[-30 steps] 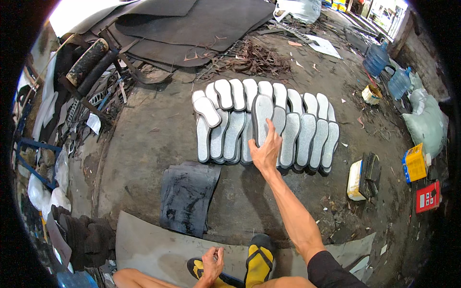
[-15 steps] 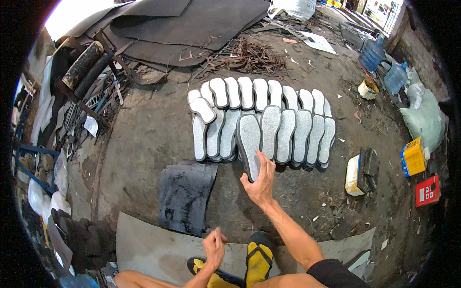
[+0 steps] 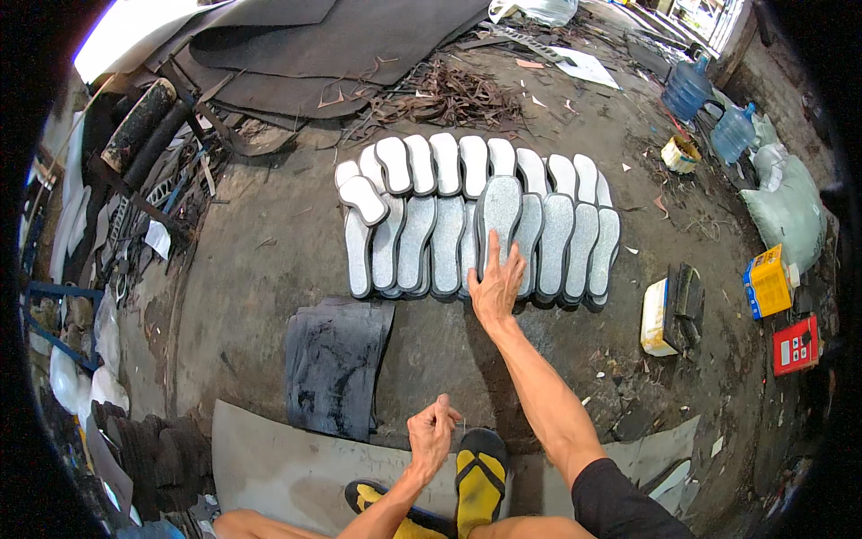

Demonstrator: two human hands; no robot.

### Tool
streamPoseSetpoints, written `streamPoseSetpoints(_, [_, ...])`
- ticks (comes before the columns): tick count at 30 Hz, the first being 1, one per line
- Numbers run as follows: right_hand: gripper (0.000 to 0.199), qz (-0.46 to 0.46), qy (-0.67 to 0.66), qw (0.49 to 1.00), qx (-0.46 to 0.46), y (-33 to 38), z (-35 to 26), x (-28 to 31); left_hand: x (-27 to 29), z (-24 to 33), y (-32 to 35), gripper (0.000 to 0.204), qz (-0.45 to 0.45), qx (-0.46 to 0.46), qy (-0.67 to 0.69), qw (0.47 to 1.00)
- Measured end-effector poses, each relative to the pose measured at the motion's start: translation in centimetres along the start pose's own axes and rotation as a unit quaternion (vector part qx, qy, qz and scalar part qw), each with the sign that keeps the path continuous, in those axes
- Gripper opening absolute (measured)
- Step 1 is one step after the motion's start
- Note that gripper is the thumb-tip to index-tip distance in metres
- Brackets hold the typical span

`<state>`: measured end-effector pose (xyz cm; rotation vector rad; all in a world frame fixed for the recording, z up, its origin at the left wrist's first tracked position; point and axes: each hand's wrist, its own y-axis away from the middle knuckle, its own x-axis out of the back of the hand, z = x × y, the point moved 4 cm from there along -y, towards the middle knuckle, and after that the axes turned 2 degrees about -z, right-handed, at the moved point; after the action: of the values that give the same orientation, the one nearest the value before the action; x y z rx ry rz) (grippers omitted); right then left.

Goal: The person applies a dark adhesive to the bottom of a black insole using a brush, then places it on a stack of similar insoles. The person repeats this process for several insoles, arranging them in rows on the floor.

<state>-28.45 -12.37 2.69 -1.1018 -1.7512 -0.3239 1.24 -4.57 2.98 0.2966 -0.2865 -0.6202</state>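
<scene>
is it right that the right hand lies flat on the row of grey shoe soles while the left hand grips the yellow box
Not quite. In the head view the right hand does lie flat on the grey shoe soles, but the left hand hangs near the person's feet, far from the yellow box.

A rough shoemaking workshop is shown: grey shoe soles are laid in rows on a dirty concrete floor, with dark rubber sheets and scraps piled behind.
</scene>
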Motion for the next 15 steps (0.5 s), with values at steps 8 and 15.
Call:
streamPoseSetpoints(8, [0.097,0.095,-0.05,0.991,0.081,0.4,-0.5,6.4,-1.1,0.4,0.4,0.042,-0.004,0.004,0.065,0.998])
streamPoseSetpoints(15, [0.104,0.056,-0.149,0.979,0.127,4.5,0.0,8.1,-2.2,-0.4,-2.4,0.029,-0.045,0.018,0.147,0.988])
